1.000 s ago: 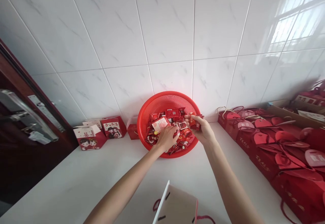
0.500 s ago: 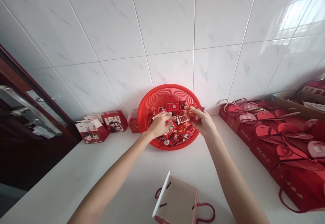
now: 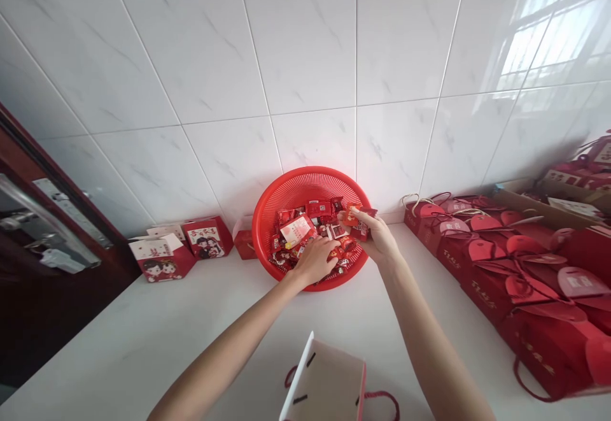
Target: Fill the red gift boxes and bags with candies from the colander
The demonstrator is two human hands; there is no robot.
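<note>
A round red plastic basket point(image 3: 267, 207) leans near the tiled wall and holds many red-wrapped sweets point(image 3: 319, 208). My left hand point(image 3: 317, 258) reaches down among the wrapped pieces at the basket's front, fingers bent over them; whether it grips one is hidden. Over the basket's right side, my right hand point(image 3: 375, 233) is closed on several red packets point(image 3: 359, 217). A pale card-like packet point(image 3: 296, 230) lies on the pile left of my left hand. Below the basket stands an open box point(image 3: 329, 379) with dark red cord handles.
Small red boxes with cartoon figures point(image 3: 165, 258) stand left of the basket. Rows of red gift boxes point(image 3: 491, 281) fill the right side, with a cardboard carton point(image 3: 525, 201) behind. A dark door point(image 3: 62, 306) is at the far left.
My left hand has moved right and nearer within the basket, uncovering the pale packet. My right hand still holds the red packets. The whole view has shifted slightly.
</note>
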